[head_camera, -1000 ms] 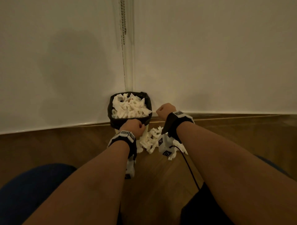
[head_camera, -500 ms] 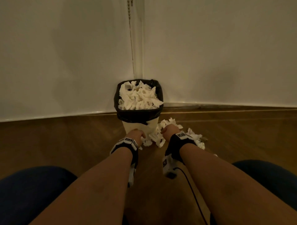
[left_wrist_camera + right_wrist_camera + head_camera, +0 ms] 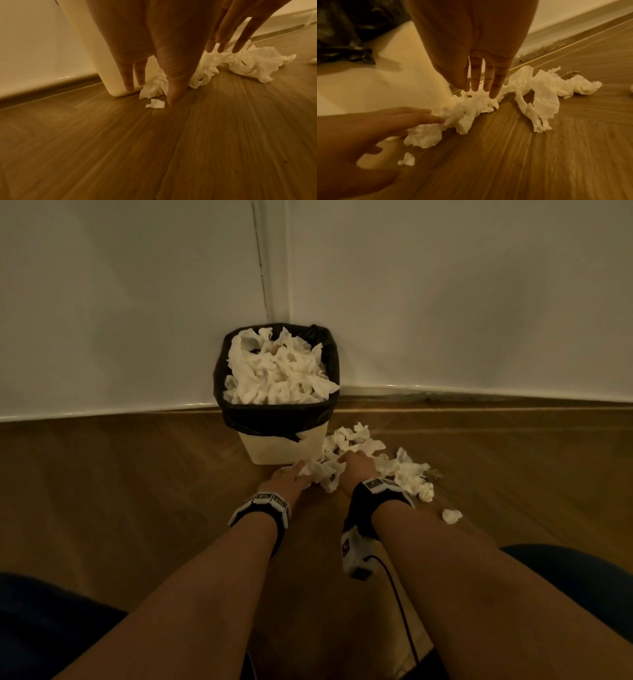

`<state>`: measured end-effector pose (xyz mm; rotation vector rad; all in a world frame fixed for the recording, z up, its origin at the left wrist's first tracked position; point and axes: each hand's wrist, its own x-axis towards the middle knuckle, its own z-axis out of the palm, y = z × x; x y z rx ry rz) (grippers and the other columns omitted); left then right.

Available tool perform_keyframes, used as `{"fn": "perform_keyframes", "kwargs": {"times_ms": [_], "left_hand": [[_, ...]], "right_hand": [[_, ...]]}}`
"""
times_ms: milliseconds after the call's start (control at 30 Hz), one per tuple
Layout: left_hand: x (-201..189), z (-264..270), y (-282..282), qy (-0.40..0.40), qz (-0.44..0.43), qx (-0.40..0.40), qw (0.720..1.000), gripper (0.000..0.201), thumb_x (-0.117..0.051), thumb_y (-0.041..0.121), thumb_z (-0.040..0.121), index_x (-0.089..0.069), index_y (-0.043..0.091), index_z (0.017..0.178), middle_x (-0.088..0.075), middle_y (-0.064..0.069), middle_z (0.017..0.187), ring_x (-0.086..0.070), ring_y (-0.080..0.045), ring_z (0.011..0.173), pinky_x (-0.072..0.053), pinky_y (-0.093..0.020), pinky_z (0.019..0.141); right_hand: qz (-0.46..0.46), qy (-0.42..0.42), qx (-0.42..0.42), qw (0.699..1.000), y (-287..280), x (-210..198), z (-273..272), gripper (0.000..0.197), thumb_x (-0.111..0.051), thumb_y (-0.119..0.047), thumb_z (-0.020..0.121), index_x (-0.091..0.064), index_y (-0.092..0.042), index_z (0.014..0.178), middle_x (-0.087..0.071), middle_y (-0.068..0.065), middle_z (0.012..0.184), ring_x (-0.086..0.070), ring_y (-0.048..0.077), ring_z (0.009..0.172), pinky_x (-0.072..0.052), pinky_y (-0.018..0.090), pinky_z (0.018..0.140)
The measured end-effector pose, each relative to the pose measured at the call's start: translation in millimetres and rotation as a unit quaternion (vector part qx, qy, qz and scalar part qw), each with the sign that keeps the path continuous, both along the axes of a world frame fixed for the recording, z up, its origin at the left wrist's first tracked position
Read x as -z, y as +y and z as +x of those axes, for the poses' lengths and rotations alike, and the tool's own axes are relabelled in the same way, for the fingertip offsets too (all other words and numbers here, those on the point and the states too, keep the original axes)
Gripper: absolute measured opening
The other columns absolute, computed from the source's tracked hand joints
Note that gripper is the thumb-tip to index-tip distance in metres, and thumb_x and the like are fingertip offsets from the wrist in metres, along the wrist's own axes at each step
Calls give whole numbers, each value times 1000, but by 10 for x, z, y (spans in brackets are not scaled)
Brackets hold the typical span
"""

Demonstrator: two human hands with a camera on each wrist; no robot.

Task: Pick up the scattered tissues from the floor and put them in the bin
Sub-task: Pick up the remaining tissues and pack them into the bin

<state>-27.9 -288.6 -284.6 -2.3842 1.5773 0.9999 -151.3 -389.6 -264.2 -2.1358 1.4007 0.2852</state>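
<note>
Both fists have dropped from the bin [image 3: 274,446] and opened. From the head, my left hand [image 3: 291,479] and right hand [image 3: 356,467] flank the floor tissues [image 3: 404,470], the bin already heaped. Left wrist: fingers [image 3: 130,75] straight, holding nothing. Right wrist: fingertips [image 3: 494,88] touch the tissue pile [image 3: 471,108]. Gathering step; next, squeeze both hands together and lift.

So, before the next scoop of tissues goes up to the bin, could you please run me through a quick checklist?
1. Both hands free of earlier load: ok. The left hand and right hand have straight fingers and hold nothing.
2. Hands placed either side of the tissue pile: ok, fingertips at its edges.
3. Pile actually gripped: not ok, nothing closed round it yet.
4. Room in the bin: not ok, tissues already heaped to its rim.
5. Strays accounted for: not ok. One crumpled tissue lies apart, and a small scrap sits by the left thumb.
</note>
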Motion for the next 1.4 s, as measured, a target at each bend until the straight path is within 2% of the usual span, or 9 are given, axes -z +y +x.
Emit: {"fn": "perform_keyframes", "kwargs": {"times_ms": [167, 433, 567, 700, 867, 967, 1167, 1333, 1400], "left_hand": [[179, -18, 137, -6, 19, -18, 1000, 49, -33, 12, 99, -24, 21, 146, -19, -8, 153, -17, -30, 140, -21, -39, 113], [295, 124, 239, -17, 62, -84, 994, 46, -51, 33, 93, -44, 22, 137, -29, -11, 143, -29, -32, 131, -31, -38, 108], [316, 144, 270, 4, 29, -132, 991, 39, -54, 30, 93, -52, 17, 130, -36, -14, 135, -42, -33, 123, -38, -35, 101], [336, 108, 314, -51, -45, -122, 990, 29, -55, 21, 91, -59, 13, 119, -52, -13, 127, -53, -29, 114, -43, -32, 91], [238, 137, 194, -9, 33, -142, 989, 34, -52, 24, 94, -61, 7, 122, -57, -16, 125, -55, -29, 114, -44, -33, 95], [249, 144, 179, -1, 34, -141, 989, 35, -52, 26, 94, -61, 7, 122, -57, -16, 126, -55, -29, 114, -44, -33, 96], [271, 170, 210, 36, -5, -180, 983, 30, -57, 18, 92, -62, 9, 120, -58, -12, 126, -55, -27, 115, -44, -30, 96], [218, 4, 250, 85, -111, -233, 962, 20, -58, 19, 90, -60, 17, 110, -62, -7, 119, -59, -22, 104, -44, -24, 74], [164, -56, 245, 102, -155, -255, 949, 22, -61, 24, 87, -59, 22, 109, -63, -1, 115, -59, -20, 102, -38, -20, 73]], "right_hand": [[-6, -8, -14, 1000, 10, 6, 62, 46, -48, -9, 89, -44, -13, 135, -37, 12, 138, -35, 34, 128, -38, 46, 104], [-5, -11, -43, 999, 146, 43, 41, 54, -53, -24, 90, -33, -30, 140, -24, 7, 145, -23, 38, 132, -35, 49, 102], [-23, 38, -174, 984, 261, 91, 107, 66, -57, -21, 89, -24, -42, 142, -6, 0, 155, -7, 39, 140, -34, 55, 106], [-20, 93, -249, 964, 305, 166, 175, 66, -50, -11, 93, -21, -35, 147, 4, -7, 158, 2, 37, 143, -27, 58, 109], [16, 96, -270, 958, 315, 217, 212, 57, -34, -5, 97, -21, -24, 149, -2, 4, 158, -6, 41, 142, -22, 51, 114], [63, 82, -211, 972, 348, 222, 205, 52, -37, -7, 98, -27, -20, 147, -10, 11, 156, -10, 43, 141, -21, 49, 115], [126, -70, 21, 989, 228, 107, 207, 31, -57, -7, 89, -60, -6, 119, -60, 14, 122, -56, 28, 111, -45, 35, 98], [242, -266, 235, 903, 88, -199, 110, 34, -54, -11, 92, -54, -6, 125, -52, 19, 134, -54, 32, 113, -45, 39, 94], [308, -332, 311, 835, 22, -333, 35, 20, -47, -11, 92, -58, -10, 109, -55, 18, 126, -54, 32, 102, -46, 38, 89]]}}
